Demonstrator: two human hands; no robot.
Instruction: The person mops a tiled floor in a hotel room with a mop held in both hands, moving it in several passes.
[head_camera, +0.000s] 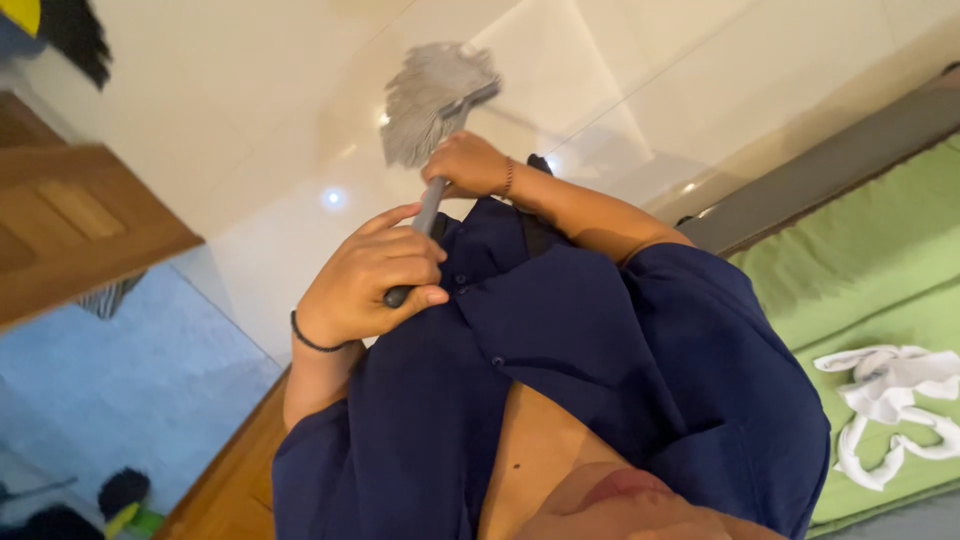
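Observation:
A grey mop runs away from my chest down to the glossy white tiled floor (260, 130). Its stringy grey head (435, 95) rests on the tiles. My left hand (372, 275), with a black band on the wrist, is closed around the dark top end of the grey handle (430, 205), index finger stretched along it. My right hand (468, 165), with a beaded bracelet on the wrist, grips the handle lower down, just above the mop head. My dark blue shirt (600, 360) fills the lower middle of the view.
A wooden door (80, 225) stands at the left, with a blue surface (130, 380) below it. A bed with a green cover (870, 270) lies at the right, with a folded white towel (895, 400) on it. Dark objects (125, 492) sit at the bottom left.

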